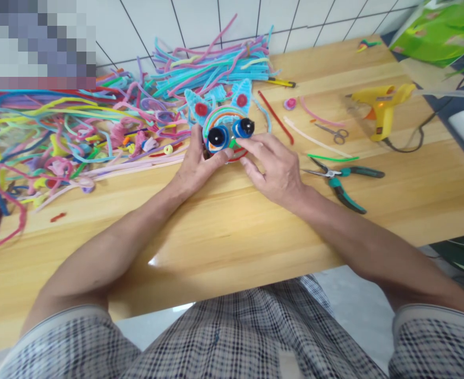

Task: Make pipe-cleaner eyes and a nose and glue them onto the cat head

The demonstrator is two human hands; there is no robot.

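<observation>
A pipe-cleaner animal face (224,117) stands in front of me, with blue ears, a red disc on each, and two bulging black eyes ringed in blue. Green and red bits show below the eyes. My left hand (197,164) grips its lower left side, the thumb along the bottom edge. At the lower right, my right hand (276,167) has its bent fingers and thumb on the face around the green and red bits. The fingertips partly cover that area, and whether a small piece is between them cannot be made out.
Loose pipe cleaners (109,126) cover the table's left side, with a blue bundle (211,71) at the back. To the right lie pliers (334,173), small scissors (334,133), a yellow glue gun (384,105) with its cord, a yellow cutter (282,82) and a red pipe cleaner (276,117).
</observation>
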